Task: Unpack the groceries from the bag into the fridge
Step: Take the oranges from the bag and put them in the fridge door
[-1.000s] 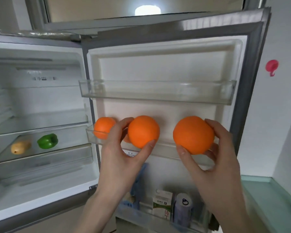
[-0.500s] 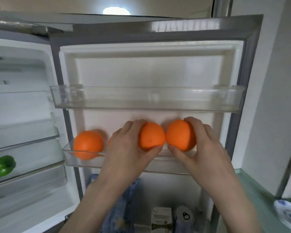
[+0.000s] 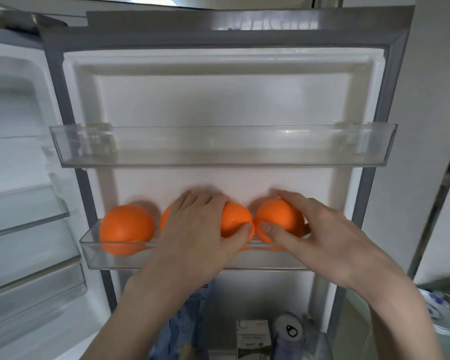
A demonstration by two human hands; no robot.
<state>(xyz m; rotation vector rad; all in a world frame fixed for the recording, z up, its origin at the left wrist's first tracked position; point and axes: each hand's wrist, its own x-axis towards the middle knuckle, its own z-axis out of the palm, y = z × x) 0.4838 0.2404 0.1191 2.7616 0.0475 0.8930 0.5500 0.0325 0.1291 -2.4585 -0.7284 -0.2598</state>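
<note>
Grip: left hand (image 3: 198, 229) wraps an orange (image 3: 235, 223); right hand (image 3: 320, 229) wraps another orange (image 3: 279, 216) — fruits touching
Place: both oranges low in the middle door shelf (image 3: 102, 258), frame centre
Left end: third orange (image 3: 126, 229) sits free
Above: upper door shelf (image 3: 218, 149) — clear plastic

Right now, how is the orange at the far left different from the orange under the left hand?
The far-left orange sits alone in the middle door shelf, with no hand touching it; the orange under the left hand is gripped by the left hand. The far-left orange shows almost whole; the held one is half hidden by fingers. The held one sits tight against the right hand's orange; the far-left one's neighbour is mostly hidden. Both are round, bright orange and alike in size.
</note>
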